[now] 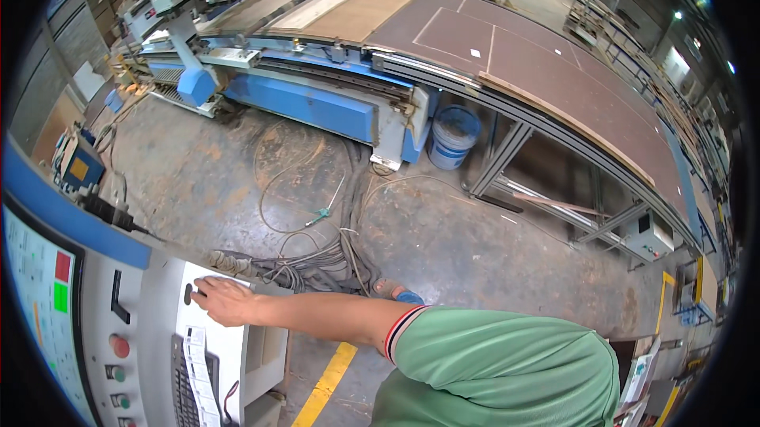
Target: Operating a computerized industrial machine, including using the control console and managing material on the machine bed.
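Observation:
My right arm, in a green sleeve, reaches left across the view to a control console. There my right hand [224, 302] lies palm down on the white shelf [190, 265], its fingers curled over a small dark computer mouse [188, 294] that shows only at the fingertips. Beside the hand, toward the lower edge, is a black keyboard [184, 383], partly covered by a long strip of printed paper [199, 371]. A lit screen [39, 300] and a panel with a red button [119, 345] and green buttons stand at the far left. My left hand is out of view.
A large blue-and-white cutting machine [301, 106] spans the back, with brown boards [522, 63] on its long table. Cables and hoses [317, 261] lie coiled on the floor beyond my arm. A blue-and-white bucket [454, 138] stands under the table, near its metal legs [503, 158].

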### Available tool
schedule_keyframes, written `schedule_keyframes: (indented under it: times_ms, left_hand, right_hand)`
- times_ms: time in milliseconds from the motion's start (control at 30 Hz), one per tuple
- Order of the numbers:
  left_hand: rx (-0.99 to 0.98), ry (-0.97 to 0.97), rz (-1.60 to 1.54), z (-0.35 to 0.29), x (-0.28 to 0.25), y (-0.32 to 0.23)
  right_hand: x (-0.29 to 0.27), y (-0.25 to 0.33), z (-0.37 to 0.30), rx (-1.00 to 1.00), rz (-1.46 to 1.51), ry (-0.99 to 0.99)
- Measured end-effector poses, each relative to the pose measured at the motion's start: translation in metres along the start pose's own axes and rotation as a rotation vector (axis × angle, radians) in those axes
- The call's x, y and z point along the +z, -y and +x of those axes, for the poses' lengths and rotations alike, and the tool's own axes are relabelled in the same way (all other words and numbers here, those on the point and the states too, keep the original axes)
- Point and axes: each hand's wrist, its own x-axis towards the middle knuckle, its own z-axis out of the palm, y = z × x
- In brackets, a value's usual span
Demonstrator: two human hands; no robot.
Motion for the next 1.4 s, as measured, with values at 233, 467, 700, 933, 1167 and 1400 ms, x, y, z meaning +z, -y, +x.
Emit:
schedule_keyframes:
  times_ms: [233,467,700,933,1167,1400]
  left_hand:
    - [0.048,-0.127,-0.089,-0.013,-0.035,-0.053]
    - [0.067,-0.103,-0.080,-0.009,-0.026,-0.039]
    - [-0.049,-0.096,-0.188,-0.003,-0.022,-0.055]
    - [-0.545,0.073,-0.445,0.007,0.000,-0.020]
    - [-0.564,0.092,-0.499,0.006,-0.014,-0.040]
    - [-0.525,0.058,-0.507,0.003,-0.019,-0.041]
  right_hand:
    - [0.002,-0.007,0.000,-0.029,-0.042,-0.014]
    - [0.002,-0.003,-0.001,-0.055,-0.044,-0.002]
    - [-0.012,-0.003,-0.002,-0.023,-0.080,0.043]
    - [-0.007,0.000,0.000,-0.059,-0.093,0.018]
    - [-0.012,-0.001,-0.001,-0.019,-0.096,0.064]
    - [-0.010,0.000,0.000,-0.011,-0.095,0.083]
